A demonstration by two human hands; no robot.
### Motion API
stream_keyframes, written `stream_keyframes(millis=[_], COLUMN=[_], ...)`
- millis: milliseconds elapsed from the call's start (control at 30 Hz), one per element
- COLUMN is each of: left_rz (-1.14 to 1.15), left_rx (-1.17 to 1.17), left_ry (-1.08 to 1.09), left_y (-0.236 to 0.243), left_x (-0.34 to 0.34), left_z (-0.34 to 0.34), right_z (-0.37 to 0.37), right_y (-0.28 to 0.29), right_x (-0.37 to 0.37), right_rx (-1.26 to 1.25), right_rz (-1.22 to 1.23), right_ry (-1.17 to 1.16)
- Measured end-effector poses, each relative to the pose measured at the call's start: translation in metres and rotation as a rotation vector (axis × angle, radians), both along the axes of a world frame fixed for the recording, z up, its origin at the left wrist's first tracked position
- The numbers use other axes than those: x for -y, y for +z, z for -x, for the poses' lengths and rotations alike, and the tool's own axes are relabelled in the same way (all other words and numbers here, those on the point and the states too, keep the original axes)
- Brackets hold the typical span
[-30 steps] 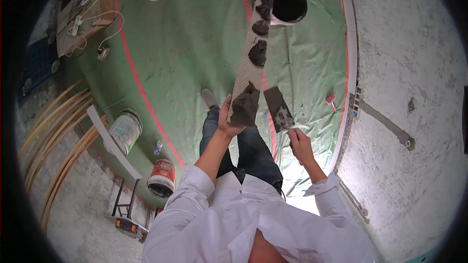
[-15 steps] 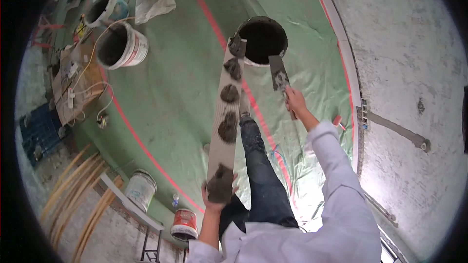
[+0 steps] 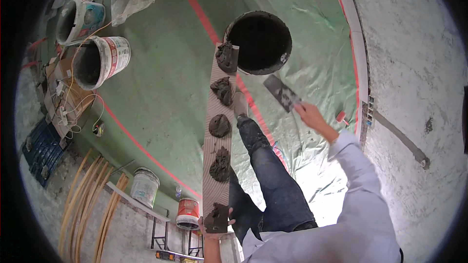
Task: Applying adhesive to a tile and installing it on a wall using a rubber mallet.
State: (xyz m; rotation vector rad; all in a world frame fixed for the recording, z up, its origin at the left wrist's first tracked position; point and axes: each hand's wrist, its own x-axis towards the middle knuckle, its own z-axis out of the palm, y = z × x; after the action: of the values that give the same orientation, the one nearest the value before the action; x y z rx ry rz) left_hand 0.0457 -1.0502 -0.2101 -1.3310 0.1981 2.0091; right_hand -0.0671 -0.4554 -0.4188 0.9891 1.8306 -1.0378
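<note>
My left hand (image 3: 212,235) is closed round the near end of a long, narrow tile strip (image 3: 217,110), its fingertips showing at the strip's right edge. Combed ridges cover the strip's upper face, and several dark mortar dabs (image 3: 220,125) sit in a row along it. The strip's far end is beside the left rim of a round bucket (image 3: 286,58) with dark contents. To the right, my right hand (image 3: 312,116) grips a flat steel trowel (image 3: 280,92) smeared with mortar. The trowel blade is below the bucket in the picture, apart from the strip; its handle is mostly hidden by the hand.
Green sheeting (image 3: 161,92) with red tape lines covers the floor. Two used buckets (image 3: 117,56) stand at the far left. Nearer left are wooden strips (image 3: 80,209), a white bucket (image 3: 145,188) and a red-and-white bucket (image 3: 187,209). A grey wall (image 3: 404,68) rises on the right.
My right hand has drawn the trowel away from the bucket's rim, toward the right. The strip's near end is lower in the picture, still in my left hand. The whole view has shifted.
</note>
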Motion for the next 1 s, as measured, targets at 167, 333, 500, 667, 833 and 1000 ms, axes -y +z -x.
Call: stream_keyframes(millis=[167,333,500,667,833,1000], left_rz=[0.05,0.166,0.128,0.144,0.138,0.081], left_rx=[-0.003,0.016,0.014,0.067,0.062,-0.027], left_ry=[-0.153,-0.189,-0.344,-0.286,-0.245,-0.265], left_y=[-0.013,-0.022,-0.031,-0.013,-0.013,-0.013], left_x=[0.009,0.028,0.043,0.039,0.026,0.012], left_z=[0.0,-0.023,-0.039,-0.027,0.0,0.019], right_z=[0.155,0.265,0.276,0.293,0.285,0.21], right_y=[-0.047,-0.165,-0.231,-0.179,-0.119,-0.078], right_x=[-0.063,-0.045,-0.021,-0.034,-0.072,-0.101], right_rx=[-0.296,-0.389,-0.276,-0.486,-0.438,-0.465], right_rz=[-0.302,-0.387,-0.23,-0.139,-0.129,-0.28], right_ry=[0.795,1.273,1.426,1.581,1.409,1.127])
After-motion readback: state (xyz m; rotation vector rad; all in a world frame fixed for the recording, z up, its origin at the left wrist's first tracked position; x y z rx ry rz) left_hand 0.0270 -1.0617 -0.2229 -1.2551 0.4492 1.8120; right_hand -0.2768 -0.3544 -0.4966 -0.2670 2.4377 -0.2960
